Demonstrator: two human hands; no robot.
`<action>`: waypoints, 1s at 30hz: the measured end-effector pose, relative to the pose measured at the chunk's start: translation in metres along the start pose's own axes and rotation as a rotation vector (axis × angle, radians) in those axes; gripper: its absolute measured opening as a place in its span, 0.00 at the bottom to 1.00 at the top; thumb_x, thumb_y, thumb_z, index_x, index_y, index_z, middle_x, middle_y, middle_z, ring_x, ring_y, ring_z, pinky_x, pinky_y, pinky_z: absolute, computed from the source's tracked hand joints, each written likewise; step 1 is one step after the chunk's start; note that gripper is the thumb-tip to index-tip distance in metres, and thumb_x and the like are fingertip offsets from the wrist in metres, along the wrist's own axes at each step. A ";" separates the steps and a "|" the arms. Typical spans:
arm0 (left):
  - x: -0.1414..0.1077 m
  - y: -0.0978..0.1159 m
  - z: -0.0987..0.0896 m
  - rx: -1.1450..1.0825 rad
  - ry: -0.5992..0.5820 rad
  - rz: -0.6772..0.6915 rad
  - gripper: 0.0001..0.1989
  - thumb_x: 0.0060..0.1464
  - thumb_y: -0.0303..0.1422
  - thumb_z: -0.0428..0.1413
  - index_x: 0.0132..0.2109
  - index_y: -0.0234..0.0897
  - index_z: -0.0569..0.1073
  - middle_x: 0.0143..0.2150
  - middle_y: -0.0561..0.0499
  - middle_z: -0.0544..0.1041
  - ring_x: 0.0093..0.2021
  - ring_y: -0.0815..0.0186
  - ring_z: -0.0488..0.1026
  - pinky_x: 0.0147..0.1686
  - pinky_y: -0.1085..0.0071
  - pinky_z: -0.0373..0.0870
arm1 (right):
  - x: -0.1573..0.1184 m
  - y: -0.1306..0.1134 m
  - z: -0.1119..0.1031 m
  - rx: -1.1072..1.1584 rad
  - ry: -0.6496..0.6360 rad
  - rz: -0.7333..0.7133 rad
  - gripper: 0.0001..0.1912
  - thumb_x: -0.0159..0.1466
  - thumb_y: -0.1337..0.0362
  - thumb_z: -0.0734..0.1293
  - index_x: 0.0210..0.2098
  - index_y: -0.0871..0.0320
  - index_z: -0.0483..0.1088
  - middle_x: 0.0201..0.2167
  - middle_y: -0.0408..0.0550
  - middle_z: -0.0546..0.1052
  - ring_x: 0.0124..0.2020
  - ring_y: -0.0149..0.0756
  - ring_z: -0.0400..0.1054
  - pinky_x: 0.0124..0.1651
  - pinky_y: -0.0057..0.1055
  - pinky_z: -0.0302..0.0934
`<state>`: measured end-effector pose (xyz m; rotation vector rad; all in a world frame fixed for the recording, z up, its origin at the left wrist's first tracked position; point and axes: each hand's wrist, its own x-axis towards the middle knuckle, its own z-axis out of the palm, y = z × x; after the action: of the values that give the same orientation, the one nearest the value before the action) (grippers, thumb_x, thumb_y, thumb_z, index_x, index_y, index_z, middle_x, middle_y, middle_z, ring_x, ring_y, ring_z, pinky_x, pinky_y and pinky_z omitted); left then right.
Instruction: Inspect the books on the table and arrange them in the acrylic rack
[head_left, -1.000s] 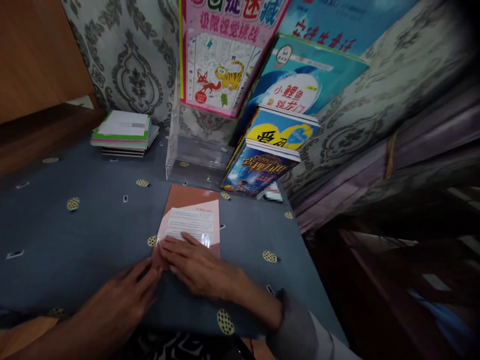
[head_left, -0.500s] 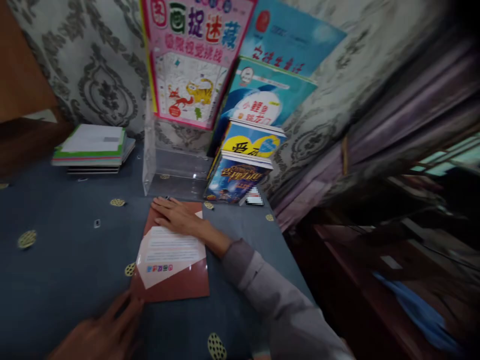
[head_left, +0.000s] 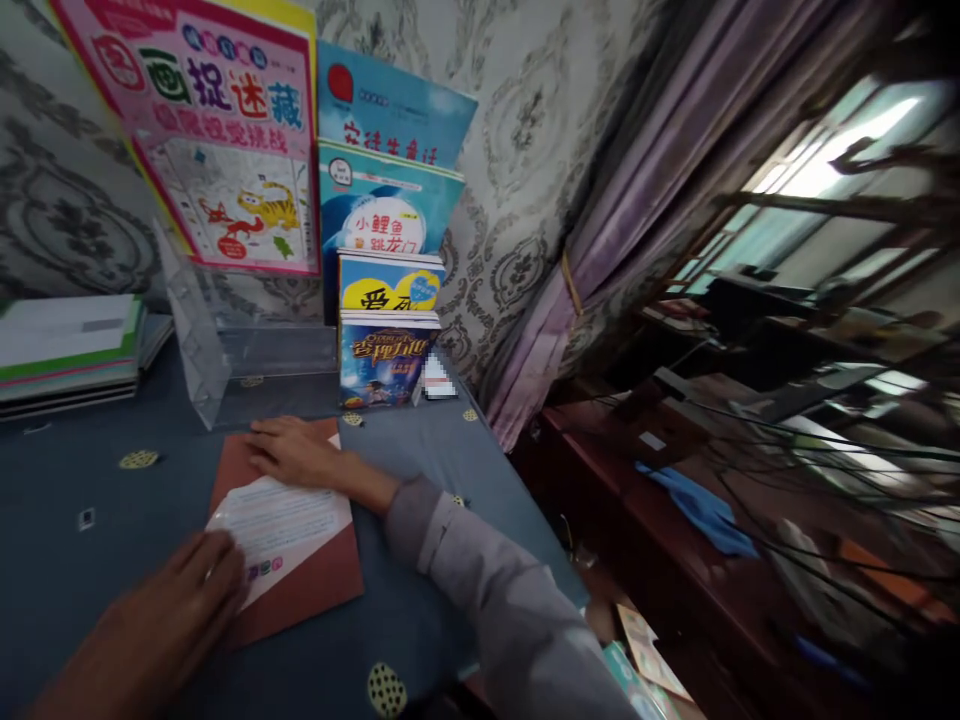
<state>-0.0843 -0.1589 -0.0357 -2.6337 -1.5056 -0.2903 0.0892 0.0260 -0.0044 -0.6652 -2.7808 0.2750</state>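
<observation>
A thin reddish-brown book point(head_left: 315, 585) lies on the table, with a pale, slanted panel of printed text point(head_left: 300, 520) on its upper face. My right hand point(head_left: 292, 452) rests flat across the book's upper part, fingers stretched toward its top left corner. At the left edge, my left hand point(head_left: 199, 585) has its fingers bent together over the book's side; they are slightly blurred, and its thumb is partly hidden. Just beyond stands a clear plastic book rack point(head_left: 281, 350), holding a pink picture book point(head_left: 232, 150) and several blue-covered books point(head_left: 394, 215).
A stack of books point(head_left: 67, 345) sits at the left on the dark blue patterned tablecloth point(head_left: 60, 480). Patterned wallpaper rises behind the rack. To the right are a purple curtain point(head_left: 592, 240), a dark red surface with cables and a blue cloth point(head_left: 701, 505), and more books point(head_left: 649, 650) lower down.
My view has swung to the right, so the table things appear farther left. My left hand has moved up along the book's left edge. The right hand stays flat on the book.
</observation>
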 end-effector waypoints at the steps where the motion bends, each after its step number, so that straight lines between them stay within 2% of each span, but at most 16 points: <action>1: 0.009 -0.001 -0.006 0.027 0.013 -0.015 0.17 0.68 0.36 0.45 0.48 0.38 0.79 0.51 0.41 0.80 0.51 0.54 0.77 0.46 0.61 0.77 | -0.005 -0.001 -0.002 0.006 -0.003 0.023 0.16 0.75 0.62 0.62 0.57 0.62 0.73 0.64 0.59 0.72 0.66 0.40 0.66 0.68 0.39 0.58; 3: 0.023 -0.004 -0.017 0.036 0.005 -0.018 0.18 0.69 0.36 0.42 0.48 0.38 0.77 0.53 0.41 0.79 0.52 0.57 0.76 0.51 0.61 0.75 | -0.019 -0.001 -0.005 -0.003 0.028 0.090 0.16 0.74 0.64 0.63 0.57 0.63 0.73 0.63 0.61 0.72 0.66 0.44 0.65 0.68 0.46 0.57; 6: 0.032 -0.012 -0.025 0.041 -0.028 -0.062 0.19 0.70 0.38 0.41 0.53 0.36 0.74 0.56 0.38 0.77 0.54 0.54 0.75 0.51 0.58 0.74 | -0.045 0.001 -0.009 -0.002 0.075 0.131 0.17 0.73 0.66 0.62 0.59 0.60 0.71 0.65 0.61 0.70 0.68 0.46 0.62 0.70 0.53 0.51; 11: 0.050 -0.036 -0.026 0.013 -0.083 -0.114 0.24 0.71 0.41 0.42 0.65 0.35 0.66 0.66 0.35 0.71 0.63 0.52 0.71 0.56 0.54 0.70 | -0.075 0.001 -0.007 0.015 0.092 0.210 0.22 0.73 0.65 0.61 0.63 0.66 0.68 0.67 0.63 0.68 0.70 0.49 0.58 0.73 0.52 0.49; 15: 0.077 -0.060 -0.031 -0.041 -0.115 -0.165 0.28 0.70 0.44 0.41 0.68 0.31 0.62 0.68 0.33 0.69 0.65 0.49 0.70 0.58 0.50 0.69 | -0.079 0.001 -0.002 0.053 0.101 0.232 0.23 0.73 0.65 0.60 0.65 0.66 0.66 0.68 0.63 0.66 0.72 0.47 0.56 0.73 0.51 0.49; 18: 0.090 -0.071 -0.033 -0.073 -0.168 -0.220 0.29 0.69 0.46 0.42 0.69 0.36 0.63 0.70 0.37 0.67 0.68 0.50 0.66 0.61 0.52 0.67 | -0.078 0.003 0.000 0.075 0.103 0.236 0.24 0.73 0.65 0.60 0.66 0.64 0.66 0.68 0.63 0.65 0.72 0.46 0.55 0.73 0.51 0.48; 20: 0.091 -0.073 -0.031 -0.075 -0.190 -0.246 0.29 0.68 0.45 0.42 0.69 0.37 0.63 0.71 0.39 0.65 0.70 0.51 0.63 0.63 0.51 0.64 | -0.077 0.004 0.000 0.079 0.096 0.253 0.24 0.73 0.64 0.60 0.66 0.65 0.66 0.70 0.63 0.63 0.73 0.47 0.52 0.73 0.52 0.47; 23: 0.088 -0.072 -0.026 -0.061 -0.185 -0.267 0.30 0.67 0.43 0.41 0.70 0.32 0.62 0.73 0.38 0.62 0.72 0.50 0.60 0.65 0.49 0.62 | -0.077 0.004 0.001 0.074 0.095 0.282 0.25 0.73 0.62 0.60 0.67 0.63 0.65 0.72 0.63 0.60 0.74 0.49 0.49 0.73 0.53 0.47; 26: 0.084 -0.066 -0.026 -0.056 -0.167 -0.265 0.31 0.67 0.43 0.41 0.70 0.32 0.62 0.72 0.38 0.63 0.72 0.50 0.59 0.64 0.47 0.62 | -0.081 0.000 -0.001 0.069 0.089 0.279 0.25 0.73 0.61 0.60 0.67 0.61 0.64 0.72 0.61 0.60 0.74 0.48 0.50 0.73 0.53 0.47; 30: 0.074 -0.054 -0.031 -0.071 -0.171 -0.218 0.31 0.67 0.44 0.42 0.69 0.31 0.64 0.71 0.37 0.64 0.71 0.49 0.61 0.63 0.48 0.63 | -0.099 -0.013 -0.005 0.065 0.041 0.263 0.26 0.73 0.61 0.60 0.68 0.65 0.63 0.72 0.65 0.58 0.74 0.51 0.48 0.73 0.54 0.47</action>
<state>-0.0975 -0.0749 0.0096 -2.6072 -1.8753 -0.1389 0.1706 -0.0310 -0.0176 -1.0093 -2.6313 0.3966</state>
